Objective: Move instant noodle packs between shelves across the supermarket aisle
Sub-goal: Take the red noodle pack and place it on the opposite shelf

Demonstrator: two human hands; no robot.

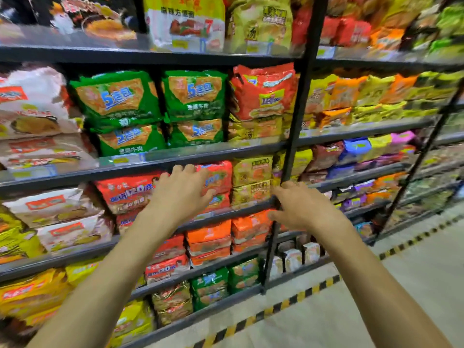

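Dark metal shelves (206, 153) full of instant noodle multipacks fill the view. My left hand (179, 194) reaches out with relaxed, spread fingers in front of the red noodle packs (125, 192) on the middle shelf, holding nothing. My right hand (301, 205) hovers with loosely bent fingers in front of the black upright post (298, 101), next to yellow packs (251, 172); it holds nothing. Green packs (118, 96) and an orange-red pack (263, 91) stand one shelf higher. Whether either hand touches a pack is unclear.
Orange packs (208, 237) sit one shelf below my hands, with green and gold packs lower down. A second shelf bay (371, 126) continues to the right. A yellow-black striped line (276, 307) marks the pale floor (376, 297) along the shelf base.
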